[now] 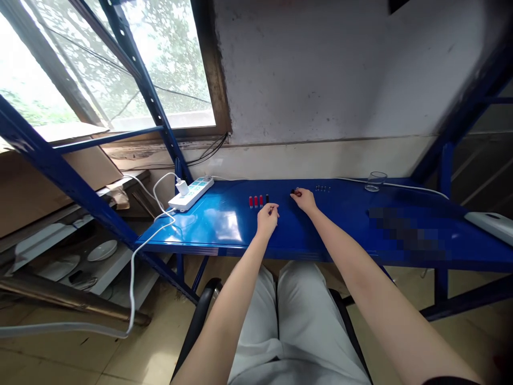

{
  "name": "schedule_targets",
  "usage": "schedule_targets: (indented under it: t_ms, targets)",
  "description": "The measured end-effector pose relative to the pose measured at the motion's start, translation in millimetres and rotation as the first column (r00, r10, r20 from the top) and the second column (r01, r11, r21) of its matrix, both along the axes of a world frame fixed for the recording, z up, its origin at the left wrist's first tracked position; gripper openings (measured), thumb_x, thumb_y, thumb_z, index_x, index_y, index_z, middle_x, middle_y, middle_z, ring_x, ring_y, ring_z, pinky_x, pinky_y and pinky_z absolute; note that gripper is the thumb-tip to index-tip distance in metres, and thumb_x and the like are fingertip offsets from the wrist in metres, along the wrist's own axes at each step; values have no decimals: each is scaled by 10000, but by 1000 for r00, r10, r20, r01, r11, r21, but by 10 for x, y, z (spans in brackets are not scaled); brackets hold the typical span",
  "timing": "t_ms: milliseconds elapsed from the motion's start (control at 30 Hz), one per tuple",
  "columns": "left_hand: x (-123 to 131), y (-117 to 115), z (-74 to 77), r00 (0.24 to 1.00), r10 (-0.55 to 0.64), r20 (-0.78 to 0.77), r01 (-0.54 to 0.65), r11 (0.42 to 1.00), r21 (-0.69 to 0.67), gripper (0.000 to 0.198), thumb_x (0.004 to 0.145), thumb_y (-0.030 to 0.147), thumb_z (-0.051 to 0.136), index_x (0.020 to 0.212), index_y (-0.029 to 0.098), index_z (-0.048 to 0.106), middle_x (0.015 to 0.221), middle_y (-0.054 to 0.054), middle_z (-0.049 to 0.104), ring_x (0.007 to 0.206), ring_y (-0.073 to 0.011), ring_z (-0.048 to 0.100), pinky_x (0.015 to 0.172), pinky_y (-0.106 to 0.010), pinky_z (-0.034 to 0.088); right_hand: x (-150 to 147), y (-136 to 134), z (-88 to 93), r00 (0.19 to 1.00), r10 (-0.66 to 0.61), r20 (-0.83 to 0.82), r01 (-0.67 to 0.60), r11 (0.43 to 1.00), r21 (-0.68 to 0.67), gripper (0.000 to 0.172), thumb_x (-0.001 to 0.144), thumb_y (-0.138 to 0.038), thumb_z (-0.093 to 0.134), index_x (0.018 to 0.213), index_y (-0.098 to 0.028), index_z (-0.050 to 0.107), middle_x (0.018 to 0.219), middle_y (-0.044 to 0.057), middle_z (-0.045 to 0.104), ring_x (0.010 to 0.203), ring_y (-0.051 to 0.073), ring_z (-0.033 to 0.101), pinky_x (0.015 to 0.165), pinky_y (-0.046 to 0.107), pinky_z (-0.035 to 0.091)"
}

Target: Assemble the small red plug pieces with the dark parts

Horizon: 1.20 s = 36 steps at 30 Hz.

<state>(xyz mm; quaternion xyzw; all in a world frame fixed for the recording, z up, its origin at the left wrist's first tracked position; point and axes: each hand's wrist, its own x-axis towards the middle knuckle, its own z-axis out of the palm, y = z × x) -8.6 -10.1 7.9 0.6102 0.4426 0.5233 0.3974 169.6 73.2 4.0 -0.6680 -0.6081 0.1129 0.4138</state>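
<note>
Three small red cylinders (255,201) and one black cylinder (267,198) stand in a row on the blue tabletop (200,224). Just in front of the black one is my left hand (267,219), its fingers curled together; whatever they hold, if anything, is too small to make out. My right hand (305,201) pinches a small dark piece (294,191) at its fingertips, low over the table or touching it; I cannot tell which. Several tiny metal pieces (323,188) are lined up beyond and to the right of that hand.
A white power strip (192,193) with a plugged-in charger lies at the left end. At the back right stands a clear glass (374,182), near a white cable. A white object (491,225) sits at the right edge. Blue frame posts (148,96) rise at the left.
</note>
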Motion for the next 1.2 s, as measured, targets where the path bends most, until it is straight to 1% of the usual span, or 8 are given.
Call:
schedule_targets:
  t_ms: [200,367,533,700,833,967,1067,1200]
  targets:
    - [12,-5,5,999,-9,-45,10,1000,17,203,839,259,449,921,162,608,643,-1,559,443,-70,474,419,-180,376,8,140,0,997,16,80,-12,999,-52,137,742,-279,613,794,-158,652,777,72,656,709,176,585,655,282,438]
    - [7,-24,18,997,-12,-75,14,999,29,202,839,255,444,906,168,613,645,-4,572,456,-74,477,448,-189,378,11,215,-17,994,1,107,10,995,-99,134,746,-283,611,796,-165,652,763,75,649,704,183,590,642,285,435]
    - [6,-24,8,998,-9,-66,11,999,40,199,833,256,458,904,172,625,658,-14,586,491,-83,490,476,-194,382,60,256,0,988,34,149,-14,991,-131,120,747,-273,613,787,-162,638,734,71,636,680,179,583,642,285,433]
    - [5,-28,17,998,-20,-61,22,999,40,199,831,258,466,909,173,629,672,-21,594,502,-86,494,485,-197,387,107,257,5,985,31,168,-13,995,-103,105,754,-255,605,788,-159,630,724,68,629,684,179,582,661,290,437]
    - [10,-24,14,997,-18,-70,20,999,31,201,830,249,460,906,176,631,680,-24,596,505,-86,496,486,-196,389,117,270,-12,984,16,175,3,995,-104,92,750,-243,605,777,-159,628,709,71,624,676,182,580,645,289,436]
    - [14,-16,-2,999,-26,-41,26,1000,12,187,817,252,486,901,180,637,680,-23,599,508,-88,499,486,-196,392,127,289,-4,989,0,148,23,988,-155,81,746,-237,617,761,-158,627,694,76,626,659,185,582,617,285,434]
    - [13,-15,-6,998,-29,-48,30,999,18,190,820,256,483,904,182,636,678,-22,601,511,-90,502,487,-198,394,150,302,20,989,19,144,13,977,-213,43,718,-171,632,755,-150,628,718,84,635,691,193,596,631,284,439]
    - [9,-17,-6,997,-19,-69,21,999,35,192,824,253,474,901,180,634,670,-22,600,508,-91,506,485,-200,396,187,324,44,989,34,146,5,966,-260,70,672,-81,626,707,-142,619,723,97,641,700,202,607,638,288,447]
